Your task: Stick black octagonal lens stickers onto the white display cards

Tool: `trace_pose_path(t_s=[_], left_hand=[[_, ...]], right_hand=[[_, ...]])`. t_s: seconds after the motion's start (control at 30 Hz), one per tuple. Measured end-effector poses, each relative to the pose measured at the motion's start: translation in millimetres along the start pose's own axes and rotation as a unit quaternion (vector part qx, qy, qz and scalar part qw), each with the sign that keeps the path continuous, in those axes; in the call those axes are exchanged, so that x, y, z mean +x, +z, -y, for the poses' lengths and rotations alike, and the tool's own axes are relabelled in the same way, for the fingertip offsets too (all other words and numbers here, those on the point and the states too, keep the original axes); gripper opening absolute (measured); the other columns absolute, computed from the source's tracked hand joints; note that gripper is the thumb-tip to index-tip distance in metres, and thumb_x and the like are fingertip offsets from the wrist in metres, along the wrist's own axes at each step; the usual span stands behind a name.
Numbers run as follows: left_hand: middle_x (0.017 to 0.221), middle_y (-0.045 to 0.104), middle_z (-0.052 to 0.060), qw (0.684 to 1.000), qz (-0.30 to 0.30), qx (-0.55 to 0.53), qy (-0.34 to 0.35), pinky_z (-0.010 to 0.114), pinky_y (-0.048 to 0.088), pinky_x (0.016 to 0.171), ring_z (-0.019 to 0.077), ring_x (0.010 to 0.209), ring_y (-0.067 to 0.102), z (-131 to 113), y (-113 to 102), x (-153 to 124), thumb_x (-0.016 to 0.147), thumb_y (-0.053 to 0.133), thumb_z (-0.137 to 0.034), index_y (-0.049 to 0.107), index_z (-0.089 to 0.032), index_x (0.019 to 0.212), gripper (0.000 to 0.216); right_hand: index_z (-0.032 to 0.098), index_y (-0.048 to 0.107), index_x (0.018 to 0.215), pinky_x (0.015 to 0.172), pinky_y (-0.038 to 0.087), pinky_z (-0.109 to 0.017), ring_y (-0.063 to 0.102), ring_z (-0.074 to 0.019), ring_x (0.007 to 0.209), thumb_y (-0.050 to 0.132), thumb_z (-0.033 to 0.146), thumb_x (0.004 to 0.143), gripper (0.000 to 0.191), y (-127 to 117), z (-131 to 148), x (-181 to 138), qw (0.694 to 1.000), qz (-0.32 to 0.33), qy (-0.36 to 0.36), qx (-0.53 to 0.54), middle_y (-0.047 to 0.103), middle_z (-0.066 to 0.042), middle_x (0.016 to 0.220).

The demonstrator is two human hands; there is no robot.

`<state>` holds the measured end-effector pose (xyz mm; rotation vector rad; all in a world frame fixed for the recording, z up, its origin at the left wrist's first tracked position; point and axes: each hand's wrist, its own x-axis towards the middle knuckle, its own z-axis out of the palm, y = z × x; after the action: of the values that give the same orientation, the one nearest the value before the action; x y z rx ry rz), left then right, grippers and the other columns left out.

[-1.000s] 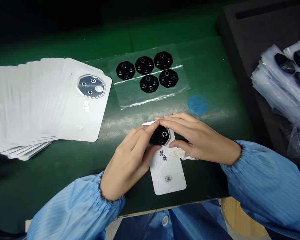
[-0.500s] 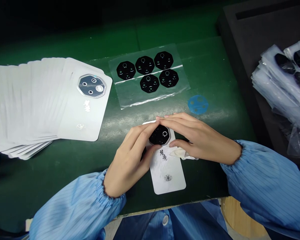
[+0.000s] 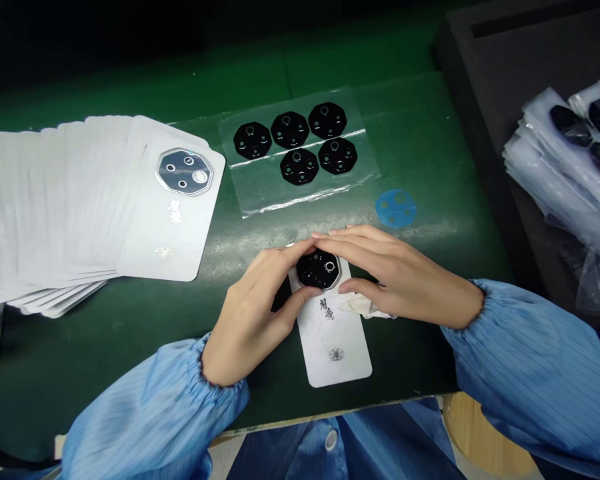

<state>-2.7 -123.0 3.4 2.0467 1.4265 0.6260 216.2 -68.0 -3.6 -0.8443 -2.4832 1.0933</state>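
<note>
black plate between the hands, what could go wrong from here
The black plate could shift on the white card if the left hand and right hand push unevenly around it.
Bare skin might smudge its glossy face.
The fanned stack of cards might slide if a sleeve catches it.

At 12 o'clock, five glossy black many-sided plates (image 3: 290,135) on one clear plastic sheet (image 3: 260,187); at 2, one blue film disc (image 3: 395,209); at 5, one white rectangular panel (image 3: 336,333); at 9, overlapping white panels (image 3: 105,207), uncountable.
</note>
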Motion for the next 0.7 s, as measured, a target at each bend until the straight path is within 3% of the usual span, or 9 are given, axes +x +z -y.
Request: trace_pose_path(t_s=[0.37,0.7], left_hand=[[0.117,0.064,0.003,1.0,-0.015,0.007,-0.005,0.027,0.05,0.088,0.0134,0.097,0.06,-6.9,0.1,3.9,0.082,0.067,-0.013,0.049,-0.018,0.131,0.053],[0.111,0.065,0.002,1.0,-0.012,0.008,-0.005,0.028,0.049,0.085,0.0136,0.091,0.059,-7.2,0.7,5.2,0.082,0.066,-0.013,0.05,-0.019,0.13,0.051]], right_hand=[[0.018,0.04,0.138,0.107,0.04,-0.044,0.038,-0.0224,0.129,0.053,0.011,0.088,0.052,0.8,0.0,-0.1,1.0,-0.007,-0.006,-0.007,0.048,-0.007,0.138],[0.022,0.041,0.136,0.108,0.039,-0.045,0.038,-0.0224,0.129,0.052,0.011,0.088,0.051,1.0,1.4,0.0,1.0,-0.002,0.0,-0.006,0.048,-0.006,0.137]])
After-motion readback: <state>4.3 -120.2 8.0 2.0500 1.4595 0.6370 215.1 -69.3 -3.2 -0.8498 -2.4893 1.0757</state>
